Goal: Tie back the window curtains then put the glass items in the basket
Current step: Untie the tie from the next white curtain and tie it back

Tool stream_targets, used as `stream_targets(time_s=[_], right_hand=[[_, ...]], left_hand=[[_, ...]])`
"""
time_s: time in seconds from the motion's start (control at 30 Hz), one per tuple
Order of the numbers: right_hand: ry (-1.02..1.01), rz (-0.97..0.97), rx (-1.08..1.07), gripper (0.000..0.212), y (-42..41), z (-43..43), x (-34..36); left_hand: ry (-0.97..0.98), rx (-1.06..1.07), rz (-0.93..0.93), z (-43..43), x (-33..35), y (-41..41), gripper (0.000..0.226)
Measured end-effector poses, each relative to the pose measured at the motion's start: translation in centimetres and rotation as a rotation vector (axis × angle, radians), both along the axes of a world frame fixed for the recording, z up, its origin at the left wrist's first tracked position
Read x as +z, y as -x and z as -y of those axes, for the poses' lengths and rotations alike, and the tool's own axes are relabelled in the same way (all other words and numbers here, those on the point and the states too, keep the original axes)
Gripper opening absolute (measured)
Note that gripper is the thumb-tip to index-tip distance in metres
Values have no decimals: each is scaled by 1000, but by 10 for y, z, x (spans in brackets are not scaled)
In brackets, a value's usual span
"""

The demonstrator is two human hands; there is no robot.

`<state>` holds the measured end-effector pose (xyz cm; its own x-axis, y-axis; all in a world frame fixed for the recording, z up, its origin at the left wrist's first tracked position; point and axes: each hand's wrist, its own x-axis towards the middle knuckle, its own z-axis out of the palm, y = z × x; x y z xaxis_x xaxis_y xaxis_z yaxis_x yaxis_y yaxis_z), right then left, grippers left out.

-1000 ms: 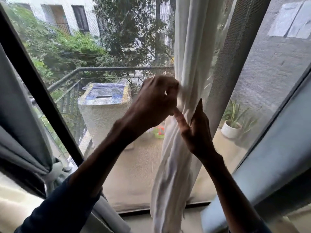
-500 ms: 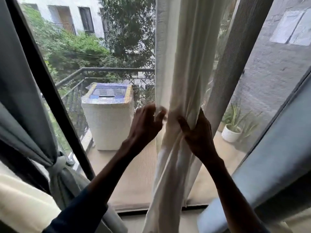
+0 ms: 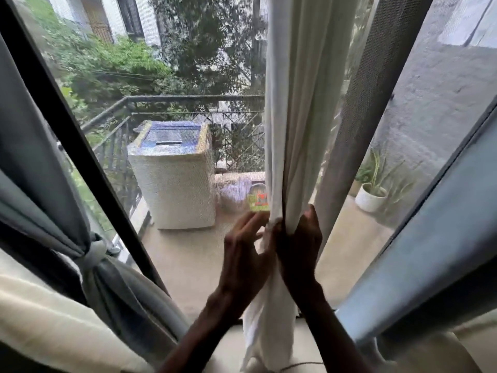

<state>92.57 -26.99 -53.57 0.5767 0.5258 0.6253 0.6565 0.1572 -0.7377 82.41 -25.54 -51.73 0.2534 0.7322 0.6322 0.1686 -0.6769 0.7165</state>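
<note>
Far left: the grey curtain (image 3: 40,200) hangs gathered and cinched by a pale tie band (image 3: 92,255), so that panel is judged done. The black window frame (image 3: 80,146) slants beside it, and a washing machine (image 3: 172,173) stands on the balcony beyond the glass. Centre: the left hand (image 3: 244,254) sits on the left side of the white curtain (image 3: 293,103), fingers extended and nearly straight, tips against the fabric's edge; no closed pinch is evident, though blur limits certainty. The white curtain is the item in work. Its long axis runs vertically from the top of the view past the sill, and it lies directly between the two hands, which meet it at about the same height, low on its length. The right hand (image 3: 298,246) is wrapped round the gathered bundle from the right, thumb raised, fingers curled behind the cloth, and it carries the hold. Judgement: the coming move must pass around the bundle crosswise to that vertical axis, and with the right hand holding the gather, the left is the free one for it. No tie for this panel is visible. Right: a potted plant (image 3: 369,197) stands outside, and a blue-grey curtain (image 3: 430,238) hangs loose at the frame edge, untied. Glass items and basket are not in view.
</note>
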Motion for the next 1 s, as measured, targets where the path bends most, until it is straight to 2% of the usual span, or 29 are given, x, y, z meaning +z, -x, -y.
stream_targets(time_s=[0.07, 0.17, 0.2, 0.3, 0.43, 0.5, 0.6, 0.67, 0.73, 0.83, 0.93, 1.0], right_hand=[[3, 101, 2, 12, 2, 2, -6], [139, 149, 28, 41, 3, 1, -21], [181, 159, 32, 43, 4, 0, -24], [243, 215, 8, 34, 4, 0, -25], [201, -21, 117, 41, -4, 2, -19], [183, -2, 164, 47, -7, 2, -20], [254, 206, 171, 56, -16, 3, -21], [245, 247, 306, 68, -30, 5, -26], [228, 30, 501, 77, -47, 9, -31], [217, -312, 655, 73, -73, 13, -38], [262, -406, 547, 61, -92, 13, -56], [348, -391, 450, 46, -96, 13, -72]], left_hand=[[140, -31, 43, 1, 0, -3, 10], [325, -50, 72, -1, 4, -7, 21], [354, -47, 53, -3, 6, -9, 28], [371, -44, -31, -12, 10, -14, 46], [292, 11, -95, -15, 10, -23, 38], [249, 101, -115, -19, 10, -29, 37], [283, 164, -98, -35, 11, -36, 40], [330, 157, -92, -50, 14, -39, 40], [331, 137, -139, -65, 14, -42, 37], [281, 150, -383, -81, 6, -48, 36], [329, 13, -413, -87, -10, -54, 48], [316, -50, -406, -88, -20, -55, 60]])
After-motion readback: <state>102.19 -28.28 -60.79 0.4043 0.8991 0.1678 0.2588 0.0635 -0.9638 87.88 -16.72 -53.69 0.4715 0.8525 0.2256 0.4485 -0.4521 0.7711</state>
